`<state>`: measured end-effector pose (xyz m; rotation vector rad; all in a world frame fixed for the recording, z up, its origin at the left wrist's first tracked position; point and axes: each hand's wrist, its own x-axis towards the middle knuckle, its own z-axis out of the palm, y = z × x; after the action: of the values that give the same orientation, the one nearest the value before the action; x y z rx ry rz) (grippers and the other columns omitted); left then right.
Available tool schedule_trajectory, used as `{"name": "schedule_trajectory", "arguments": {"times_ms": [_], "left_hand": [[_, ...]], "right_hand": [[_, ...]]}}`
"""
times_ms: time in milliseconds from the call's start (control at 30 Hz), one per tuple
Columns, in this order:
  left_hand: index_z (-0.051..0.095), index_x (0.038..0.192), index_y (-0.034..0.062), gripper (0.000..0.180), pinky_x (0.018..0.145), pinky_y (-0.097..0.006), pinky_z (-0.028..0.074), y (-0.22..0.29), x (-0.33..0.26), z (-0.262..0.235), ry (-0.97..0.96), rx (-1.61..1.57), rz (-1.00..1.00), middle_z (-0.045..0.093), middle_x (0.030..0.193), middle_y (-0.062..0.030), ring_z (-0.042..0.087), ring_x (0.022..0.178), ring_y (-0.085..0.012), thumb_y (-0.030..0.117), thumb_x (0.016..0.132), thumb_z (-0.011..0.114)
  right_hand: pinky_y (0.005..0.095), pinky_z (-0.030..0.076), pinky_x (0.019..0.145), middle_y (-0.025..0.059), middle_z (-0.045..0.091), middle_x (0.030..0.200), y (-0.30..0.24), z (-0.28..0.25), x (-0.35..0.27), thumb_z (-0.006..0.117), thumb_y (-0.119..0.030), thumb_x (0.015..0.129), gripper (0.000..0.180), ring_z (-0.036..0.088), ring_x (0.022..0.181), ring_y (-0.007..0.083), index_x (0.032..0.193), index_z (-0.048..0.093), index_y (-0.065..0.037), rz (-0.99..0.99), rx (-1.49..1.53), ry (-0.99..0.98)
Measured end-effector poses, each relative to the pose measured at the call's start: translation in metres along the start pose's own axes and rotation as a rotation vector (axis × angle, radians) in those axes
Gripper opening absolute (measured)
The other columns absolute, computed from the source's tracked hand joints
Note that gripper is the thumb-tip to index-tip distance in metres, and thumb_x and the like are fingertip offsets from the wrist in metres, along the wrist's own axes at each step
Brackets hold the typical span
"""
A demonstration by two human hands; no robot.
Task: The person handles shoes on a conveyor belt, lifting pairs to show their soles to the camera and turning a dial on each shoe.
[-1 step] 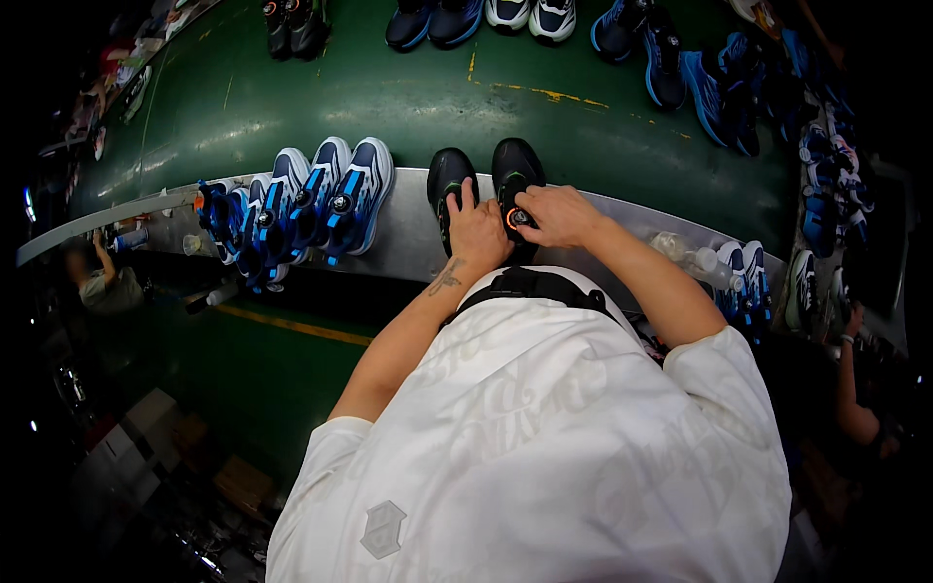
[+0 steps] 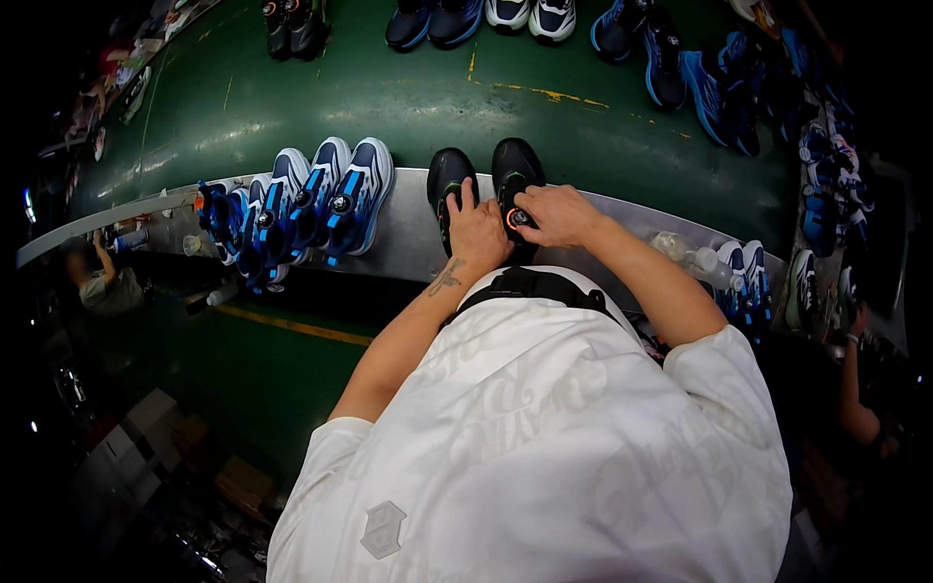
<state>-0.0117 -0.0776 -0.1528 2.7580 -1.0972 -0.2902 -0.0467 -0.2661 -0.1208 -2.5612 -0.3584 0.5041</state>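
Observation:
A pair of black sneakers stands on a grey metal ledge in front of me, toes away from me. On the left sneaker (image 2: 450,175) rest stretched, parted fingers of my left hand (image 2: 480,233); its thumb is hidden between the shoes. My right hand (image 2: 554,216) bends its fingers over the right sneaker (image 2: 516,165), closed at the round lacing dial (image 2: 515,218) with an orange ring. The heels are partly covered by my hands and waist.
Several blue-and-white sneakers (image 2: 367,199) line the ledge (image 2: 406,219) on the left. Clear plastic bottles (image 2: 702,262) and more sneakers (image 2: 743,282) are on the right. Beyond runs a green surface (image 2: 408,107) with shoes along its far side. People's arms show at both sides.
My hands and the black sneakers look the same. At the right edge, another person's forearm has shifted slightly.

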Motion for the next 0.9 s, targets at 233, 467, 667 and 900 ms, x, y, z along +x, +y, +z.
{"name": "schedule_trajectory", "arguments": {"times_ms": [233,467,667,900], "left_hand": [[0.071,0.101,0.0012,0.043,0.106,-0.06,0.028,0.0,0.0,-0.006,-0.067,0.038,0.009,0.07,0.102,-0.0141,0.038,0.135,-0.0401,0.033,0.072,0.073],[0.072,0.099,0.001,0.039,0.105,-0.062,0.028,0.0,0.0,0.0,-0.028,0.045,0.019,0.07,0.102,-0.0144,0.039,0.134,-0.0414,0.031,0.075,0.069],[0.073,0.098,0.0015,0.038,0.106,-0.062,0.027,-0.002,0.0,0.002,-0.017,0.044,0.037,0.07,0.1,-0.0134,0.038,0.135,-0.0417,0.03,0.073,0.07],[0.075,0.095,0.0025,0.036,0.107,-0.062,0.026,-0.003,-0.002,0.007,-0.012,0.03,0.045,0.07,0.101,-0.0131,0.038,0.136,-0.0415,0.029,0.072,0.07]], "right_hand": [[0.0487,0.054,0.072,0.0183,0.069,0.081,-0.013,0.016,0.001,0.059,-0.046,0.088,0.044,0.068,0.079,0.0367,0.079,0.07,-0.004,0.275,0.161,-0.004],[0.0469,0.054,0.07,0.0132,0.07,0.083,-0.002,0.016,0.004,0.061,-0.044,0.088,0.037,0.068,0.077,0.0351,0.092,0.067,-0.007,-0.055,-0.084,0.234],[0.0455,0.054,0.068,0.0128,0.068,0.077,0.0,0.014,0.009,0.061,-0.044,0.088,0.038,0.068,0.074,0.0336,0.084,0.067,-0.007,-0.055,-0.067,0.101],[0.0452,0.055,0.059,0.0165,0.069,0.07,-0.015,0.048,-0.001,0.061,-0.053,0.087,0.048,0.068,0.064,0.0347,0.073,0.07,-0.008,0.284,0.024,0.305]]}}
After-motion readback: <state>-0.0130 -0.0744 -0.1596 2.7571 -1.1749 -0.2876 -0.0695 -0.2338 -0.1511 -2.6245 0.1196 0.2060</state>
